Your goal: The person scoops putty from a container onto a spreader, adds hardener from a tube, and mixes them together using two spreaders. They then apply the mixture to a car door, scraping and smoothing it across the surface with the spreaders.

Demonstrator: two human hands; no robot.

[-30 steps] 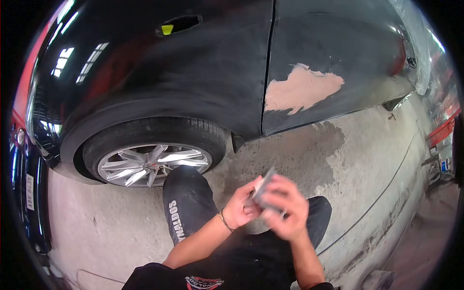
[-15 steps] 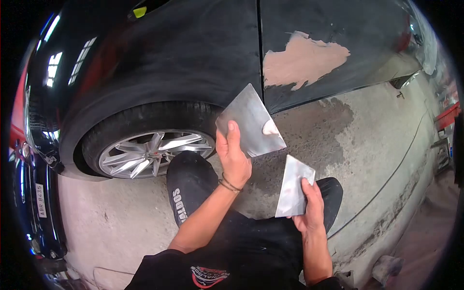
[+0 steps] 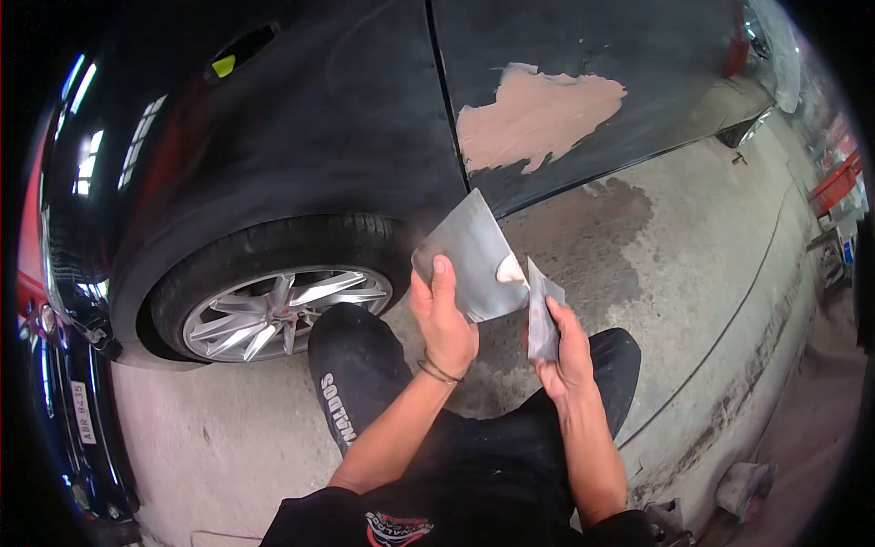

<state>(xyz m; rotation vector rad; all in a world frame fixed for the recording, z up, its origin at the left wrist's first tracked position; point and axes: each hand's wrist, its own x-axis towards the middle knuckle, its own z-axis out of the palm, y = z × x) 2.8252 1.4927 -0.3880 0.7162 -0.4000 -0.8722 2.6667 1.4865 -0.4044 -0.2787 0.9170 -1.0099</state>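
My left hand (image 3: pixel 447 319) grips a flat metal mixing plate (image 3: pixel 471 251) by its lower left edge, thumb on its upper face. A small whitish dab of filler (image 3: pixel 510 269) sits near the plate's right corner. In my right hand (image 3: pixel 569 351) is a smaller metal spreader (image 3: pixel 540 326), turned almost edge-on, its tip right at the plate's corner beside the dab. Beyond both hands, a patch of pinkish filler (image 3: pixel 538 118) with ragged edges covers part of the dull black car panel (image 3: pixel 365 118).
A tyre with a silver alloy wheel (image 3: pixel 287 314) stands at the left, close to my knee. A dark wet stain marks the concrete floor (image 3: pixel 711 246), where a thin cable runs at the right. Another car (image 3: pixel 87 419) is at far left.
The spreader in my right hand has moved up and left to the plate's corner and turned more edge-on. My left hand's plate sits slightly lower; the view has shifted.
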